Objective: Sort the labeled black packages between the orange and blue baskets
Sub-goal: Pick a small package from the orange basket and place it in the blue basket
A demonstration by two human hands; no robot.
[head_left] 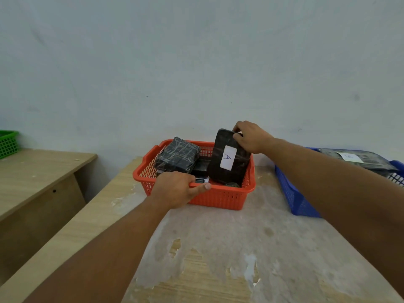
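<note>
The orange basket stands on the table in the middle of the view. My left hand grips its near rim. My right hand holds the top edge of a black package with a white label marked A, which stands upright inside the basket on its right side. Another black package wrapped in tape lies tilted on the basket's left side, with smaller dark packages beneath it. The blue basket sits to the right, partly behind my right forearm, and holds a flat black package with a white label.
The worn wooden table runs up to a pale wall. A lower wooden desk stands to the left across a gap, with a green basket on its far corner.
</note>
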